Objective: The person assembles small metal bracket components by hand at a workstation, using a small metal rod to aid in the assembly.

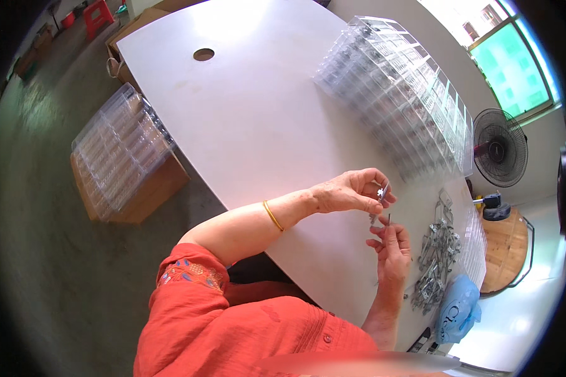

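Note:
My left hand (352,191) is closed in a pinch around a small shiny metal part (381,194), held above the white table (264,125). Just below it, my right hand (393,251) grips a thin dark metal pin (389,219) between thumb and fingers, its tip pointing up. The two hands are close together, and a bit of the metal part hangs between them. To the right of my right hand lies a loose pile of small silver metal parts (435,261), some with long thin rods. Their exact kind is too small to tell.
Stacked clear plastic trays (396,94) stand at the back right. Beyond them is a black fan (500,147). A blue plastic bag (458,308) sits beside the pile. More clear trays (122,144) rest on a cardboard box (144,195) left of the table. A round hole (204,54) pierces the tabletop.

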Motion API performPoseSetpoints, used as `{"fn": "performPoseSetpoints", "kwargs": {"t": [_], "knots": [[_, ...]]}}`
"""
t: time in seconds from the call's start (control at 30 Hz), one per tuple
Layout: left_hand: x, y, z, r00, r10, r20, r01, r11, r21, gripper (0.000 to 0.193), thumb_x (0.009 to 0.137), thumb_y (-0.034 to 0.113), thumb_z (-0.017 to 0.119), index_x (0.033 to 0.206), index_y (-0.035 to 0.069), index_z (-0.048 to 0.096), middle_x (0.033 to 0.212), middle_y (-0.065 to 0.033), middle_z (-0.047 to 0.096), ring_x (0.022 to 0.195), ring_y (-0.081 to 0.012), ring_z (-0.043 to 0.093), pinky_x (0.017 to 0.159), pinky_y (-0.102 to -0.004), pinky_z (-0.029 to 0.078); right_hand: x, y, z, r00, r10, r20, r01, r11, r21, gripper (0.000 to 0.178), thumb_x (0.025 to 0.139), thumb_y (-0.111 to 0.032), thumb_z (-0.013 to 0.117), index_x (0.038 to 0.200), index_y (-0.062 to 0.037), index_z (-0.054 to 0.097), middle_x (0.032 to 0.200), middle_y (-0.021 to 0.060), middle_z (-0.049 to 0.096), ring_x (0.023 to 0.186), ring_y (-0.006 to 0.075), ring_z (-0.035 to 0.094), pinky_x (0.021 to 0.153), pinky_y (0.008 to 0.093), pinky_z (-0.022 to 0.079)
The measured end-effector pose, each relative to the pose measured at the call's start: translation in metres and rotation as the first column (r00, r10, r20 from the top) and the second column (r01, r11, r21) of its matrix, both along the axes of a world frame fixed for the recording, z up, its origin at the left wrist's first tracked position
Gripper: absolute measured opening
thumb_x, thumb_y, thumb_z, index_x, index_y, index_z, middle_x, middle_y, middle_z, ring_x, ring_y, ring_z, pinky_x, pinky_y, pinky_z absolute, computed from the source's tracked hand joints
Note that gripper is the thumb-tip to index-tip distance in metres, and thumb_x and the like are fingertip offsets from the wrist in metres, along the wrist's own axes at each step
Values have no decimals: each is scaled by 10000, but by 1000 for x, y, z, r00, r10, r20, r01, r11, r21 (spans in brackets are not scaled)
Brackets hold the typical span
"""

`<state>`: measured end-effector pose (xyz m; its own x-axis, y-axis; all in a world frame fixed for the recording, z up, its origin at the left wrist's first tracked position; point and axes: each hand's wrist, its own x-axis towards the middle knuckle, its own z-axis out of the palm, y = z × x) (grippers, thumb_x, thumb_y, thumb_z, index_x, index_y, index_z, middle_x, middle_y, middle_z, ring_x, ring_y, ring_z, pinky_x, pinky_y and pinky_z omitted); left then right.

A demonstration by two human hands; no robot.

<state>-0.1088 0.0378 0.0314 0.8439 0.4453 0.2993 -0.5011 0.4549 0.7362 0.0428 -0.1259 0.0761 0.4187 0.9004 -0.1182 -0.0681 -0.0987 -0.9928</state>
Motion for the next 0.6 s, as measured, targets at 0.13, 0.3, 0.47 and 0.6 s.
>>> {"fn": "performPoseSetpoints", "kwargs": {"t": [0.13, 0.3, 0.47, 0.6], "knots": [[0, 1, 1, 998, 32, 58, -31, 999, -16, 447, 918, 131, 776, 1284, 57, 530, 1322, -171, 629, 1260, -241, 592, 1111, -427, 462, 5, 1, -7, 984, 18, -180, -19, 1000, -6, 155, 1065, -186, 560, 1043, -49, 628, 1160, 123, 700, 961, 220, 702, 784, 351, 571], [7, -1, -4, 993, -60, 98, 55, 997, 50, 461, 906, 88, 776, 1290, 52, 522, 1353, -157, 603, 1268, -214, 578, 1105, -405, 470, 17, 1, -14, 968, 46, -245, -38, 999, 35, 135, 1060, -181, 569, 1045, -61, 630, 1079, 81, 702, 916, 206, 700, 748, 336, 574], [8, -1, -5, 992, -102, 73, 99, 994, 40, 522, 873, 64, 792, 1310, 41, 506, 1358, -152, 596, 1271, -207, 565, 1090, -386, 476, 31, 6, -14, 984, -50, -169, 57, 998, 34, 100, 1049, -156, 587, 1030, -68, 631, 997, 54, 693, 873, 186, 691, 721, 315, 571], [6, -1, -5, 998, -40, -51, 49, 984, 173, 573, 863, 136, 805, 1322, 0, 490, 1358, -153, 589, 1241, -205, 576, 1058, -373, 491, 34, 11, -7, 997, -69, 30, 66, 993, 94, 78, 1040, -122, 595, 1013, -58, 631, 1036, 57, 673, 841, 162, 669, 716, 299, 557]]}}
